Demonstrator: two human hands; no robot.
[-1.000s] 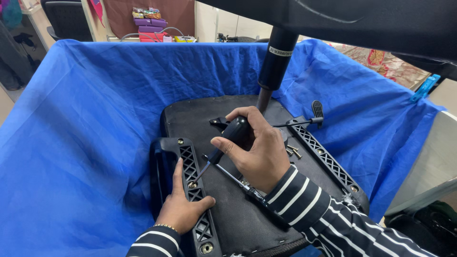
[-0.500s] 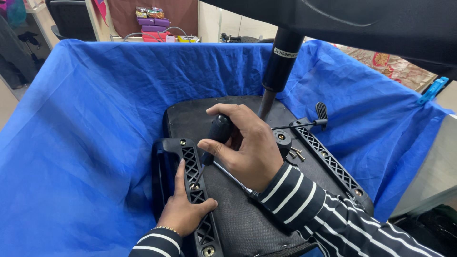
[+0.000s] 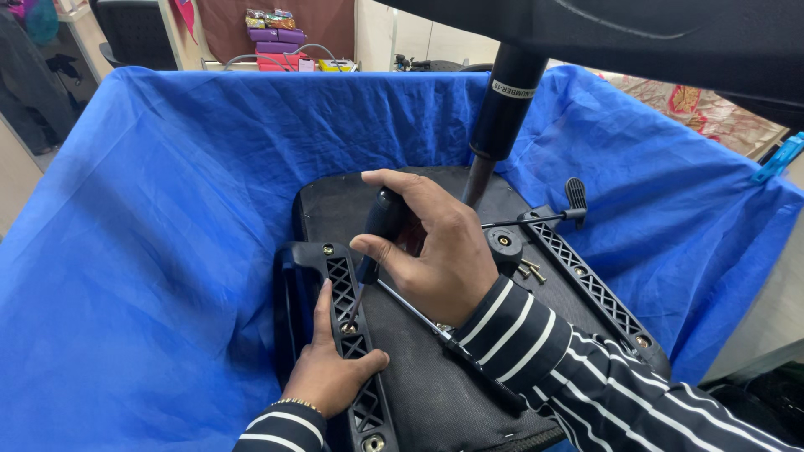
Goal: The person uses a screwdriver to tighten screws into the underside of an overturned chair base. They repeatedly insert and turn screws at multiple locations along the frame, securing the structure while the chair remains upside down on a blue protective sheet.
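The right hand point(image 3: 435, 247) wraps its fingers around the black screwdriver handle point(image 3: 383, 219), whose shaft slants down toward the armrest bracket point(image 3: 347, 322), which the left hand point(image 3: 331, 364) pins, fingers flat.

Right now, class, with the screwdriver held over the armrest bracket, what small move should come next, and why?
Probably keep the left hand pressing the armrest bracket flat and lower the screwdriver in the right hand squarely into a screw hole. The tip looks angled at the bracket's lattice, and loose screws lie nearby.
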